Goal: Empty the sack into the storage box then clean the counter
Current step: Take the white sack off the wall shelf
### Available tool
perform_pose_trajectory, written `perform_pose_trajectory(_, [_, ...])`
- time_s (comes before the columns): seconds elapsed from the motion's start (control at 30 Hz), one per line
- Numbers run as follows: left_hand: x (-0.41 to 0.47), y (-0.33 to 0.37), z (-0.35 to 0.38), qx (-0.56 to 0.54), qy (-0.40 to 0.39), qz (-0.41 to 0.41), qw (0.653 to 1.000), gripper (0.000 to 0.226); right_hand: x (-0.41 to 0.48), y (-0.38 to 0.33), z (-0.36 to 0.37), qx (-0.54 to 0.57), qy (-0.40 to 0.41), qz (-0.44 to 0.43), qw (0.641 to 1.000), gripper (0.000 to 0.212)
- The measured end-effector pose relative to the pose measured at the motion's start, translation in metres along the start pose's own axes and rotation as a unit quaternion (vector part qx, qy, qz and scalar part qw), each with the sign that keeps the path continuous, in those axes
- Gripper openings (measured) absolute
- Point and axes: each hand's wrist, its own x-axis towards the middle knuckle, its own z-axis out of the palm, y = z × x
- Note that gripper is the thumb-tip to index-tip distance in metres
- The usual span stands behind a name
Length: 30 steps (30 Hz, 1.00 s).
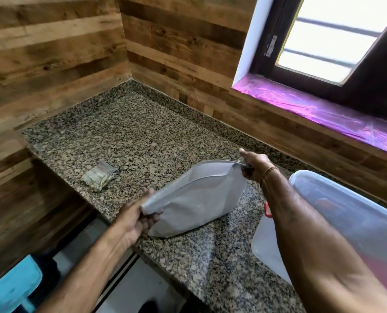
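A flat white sack (194,199) is stretched between my hands just above the speckled granite counter (129,141). My left hand (140,219) pinches its near lower corner. My right hand (254,166) grips the far upper corner, where the mouth gapes slightly. The sack looks limp. A translucent plastic storage box (350,213) with a red latch (267,210) stands at the right, partly hidden behind my right forearm. Its inside shows only as a reddish blur.
A folded, patterned cloth (100,176) lies on the counter left of the sack. Wood-panelled walls close the counter at the back and left. A window sill covered in purple film (312,109) runs at the upper right. A blue object (9,288) sits low left.
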Motion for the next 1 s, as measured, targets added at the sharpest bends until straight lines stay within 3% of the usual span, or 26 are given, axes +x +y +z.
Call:
perform_pose_trajectory(0.07, [0.005,0.003,0.007,-0.063,0.015,-0.043,0.997,0.020,0.008,0.000,-0.001,-0.037,-0.022,0.005,0.999,0.034])
perform_pose_trajectory(0.2, [0.007,0.003,0.009,-0.115,0.012,-0.111,0.987,0.022,0.021,-0.002,-0.005,-0.044,-0.071,0.007,0.996,0.034])
perform_pose_trajectory(0.27, [0.006,-0.004,0.003,-0.137,-0.006,-0.148,0.979,0.004,0.021,-0.004,-0.007,-0.068,-0.081,-0.003,0.994,0.030])
perform_pose_trajectory(0.37, [0.010,-0.014,-0.008,-0.119,-0.034,-0.179,0.976,0.047,0.020,-0.009,-0.012,-0.118,-0.107,-0.006,0.987,0.019])
perform_pose_trajectory(0.43, [0.010,-0.015,-0.011,-0.119,-0.065,-0.193,0.972,0.055,0.023,-0.012,-0.016,-0.174,-0.121,-0.005,0.977,0.008])
perform_pose_trajectory(0.53, [0.018,-0.013,-0.013,-0.114,-0.105,-0.183,0.971,0.079,0.030,-0.022,-0.020,-0.320,-0.139,-0.003,0.937,0.016])
perform_pose_trajectory(0.6, [0.020,-0.012,-0.014,-0.098,-0.159,-0.168,0.968,0.082,0.032,-0.029,-0.021,-0.420,-0.152,0.017,0.894,0.028])
perform_pose_trajectory(0.7, [0.016,-0.013,-0.012,-0.091,-0.229,-0.156,0.957,0.096,0.030,-0.034,-0.019,-0.468,-0.178,0.045,0.864,0.041])
perform_pose_trajectory(0.8, [0.007,-0.021,-0.009,-0.121,-0.222,-0.128,0.959,0.074,0.031,-0.027,-0.020,-0.410,-0.166,0.043,0.896,0.015])
perform_pose_trajectory(0.9, [0.008,-0.033,-0.010,-0.146,-0.156,-0.074,0.974,0.052,0.034,-0.019,-0.027,-0.355,-0.150,0.021,0.922,0.016])
perform_pose_trajectory(1.0, [0.010,-0.039,-0.006,-0.153,-0.120,-0.025,0.980,0.037,0.033,-0.015,-0.027,-0.366,-0.144,0.012,0.919,0.014])
